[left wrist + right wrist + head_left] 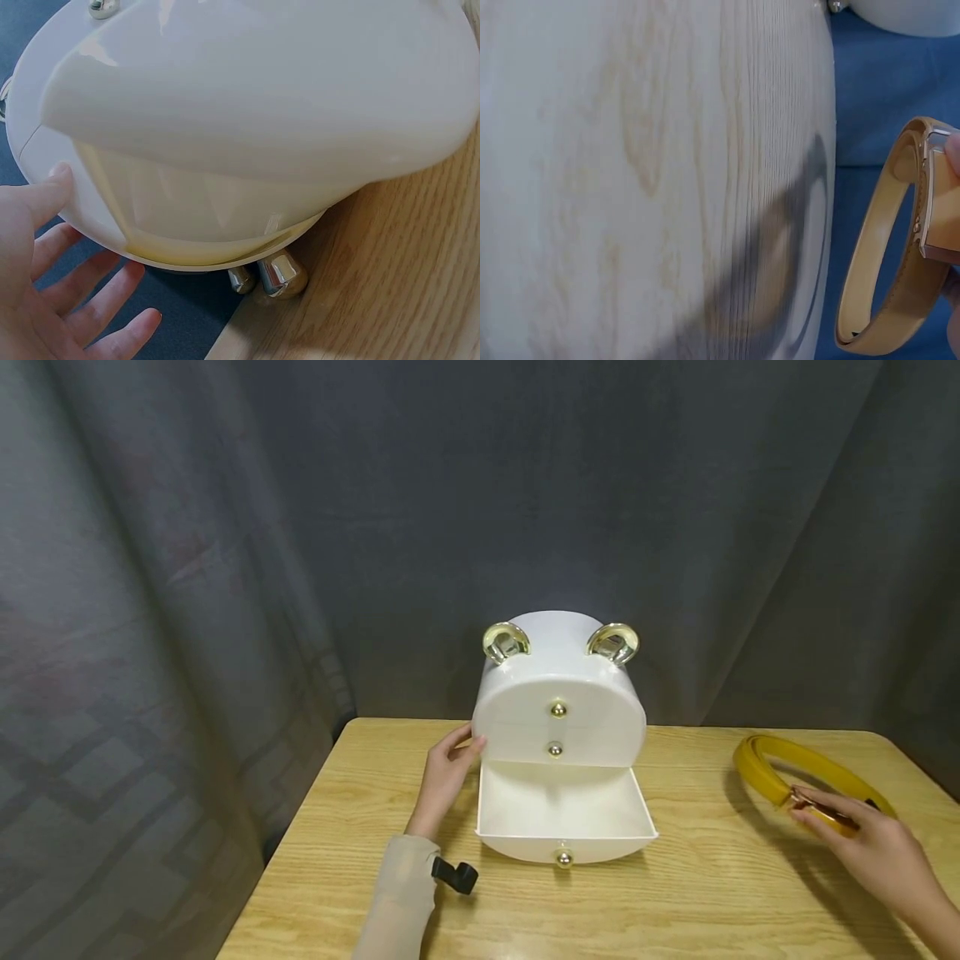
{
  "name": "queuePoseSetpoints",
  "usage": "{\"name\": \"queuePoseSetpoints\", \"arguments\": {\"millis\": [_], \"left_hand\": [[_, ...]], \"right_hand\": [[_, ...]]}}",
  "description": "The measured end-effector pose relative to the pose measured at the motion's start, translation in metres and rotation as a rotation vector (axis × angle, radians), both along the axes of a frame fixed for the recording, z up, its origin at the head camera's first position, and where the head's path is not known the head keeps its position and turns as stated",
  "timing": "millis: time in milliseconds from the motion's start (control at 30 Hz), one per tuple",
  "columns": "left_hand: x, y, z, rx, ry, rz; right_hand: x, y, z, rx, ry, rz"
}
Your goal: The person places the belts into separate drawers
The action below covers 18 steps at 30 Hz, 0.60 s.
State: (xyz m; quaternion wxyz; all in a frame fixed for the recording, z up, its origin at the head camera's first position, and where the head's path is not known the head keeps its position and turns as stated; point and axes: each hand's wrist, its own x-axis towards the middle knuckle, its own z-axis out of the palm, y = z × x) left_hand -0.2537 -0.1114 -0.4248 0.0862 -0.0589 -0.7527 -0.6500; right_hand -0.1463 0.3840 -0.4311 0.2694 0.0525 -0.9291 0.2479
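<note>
A white rounded drawer box (558,693) with gold ears and gold knobs stands at the middle of the wooden table (360,860). Its bottom drawer (562,810) is pulled out and holds nothing. My left hand (453,760) rests against the box's left side with its fingers spread. In the left wrist view my thumb touches the box (262,97) and my left hand (52,277) lies open. At the right, my right hand (840,831) pinches the buckle (813,808) of a coiled yellow belt (757,760). The right wrist view shows the belt (870,277) and its buckle (939,202) close up.
Dark grey curtains hang behind the table and on the left. The table's back edge runs just behind the box. Gold feet (274,274) carry the box. A black camera mount (455,874) sits on my left wrist.
</note>
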Motion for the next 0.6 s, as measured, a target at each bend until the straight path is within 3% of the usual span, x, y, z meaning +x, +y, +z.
{"name": "queuePoseSetpoints", "arguments": {"millis": [600], "left_hand": [[0.001, 0.000, -0.001, 0.007, -0.003, 0.000]], "right_hand": [[0.023, -0.028, 0.013, -0.114, 0.037, 0.078]]}}
